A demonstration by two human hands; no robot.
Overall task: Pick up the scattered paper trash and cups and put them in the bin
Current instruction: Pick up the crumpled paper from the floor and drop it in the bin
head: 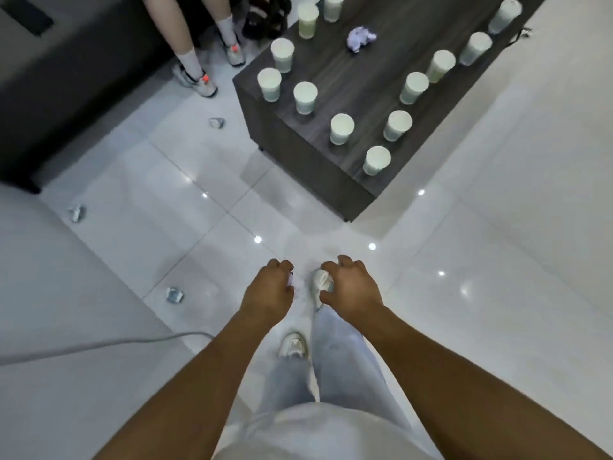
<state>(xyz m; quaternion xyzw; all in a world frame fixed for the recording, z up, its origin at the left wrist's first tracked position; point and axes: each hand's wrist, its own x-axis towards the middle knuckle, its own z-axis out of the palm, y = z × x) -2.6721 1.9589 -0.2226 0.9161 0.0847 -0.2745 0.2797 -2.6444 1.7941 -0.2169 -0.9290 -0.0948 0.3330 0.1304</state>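
Our two hands reach out low in front of us, close together but not touching, with both arms stretched forward over our legs. Our left hand (268, 288) has its fingers curled round a small pale scrap of paper (292, 281) that peeks out by the fingertips. Our right hand (348, 287) has its fingers bent like a claw, and we cannot tell if it holds anything, because our white shoe (321, 283) is right under it.

Past our hands, paper cups stand upright on the dark wooden surface (361, 81). The nearest cup (376, 160) stands close to the front edge. We look down into the cups and see only pale insides, so we cannot tell if anything is in them. A crumpled ball of purple paper (361, 38) lies on the surface between the two groups of cups.

On the shiny white floor (497, 260) lie small crumpled bits of trash: one (174, 295) near our left hand, one (77, 213) farther left, and one (217, 122) near the dark sofa (66, 94). A grey cable (99, 345) runs over the floor on our left. Another person's legs and shoes (199, 81) are by the sofa. To the right of the surface, the floor is wide.
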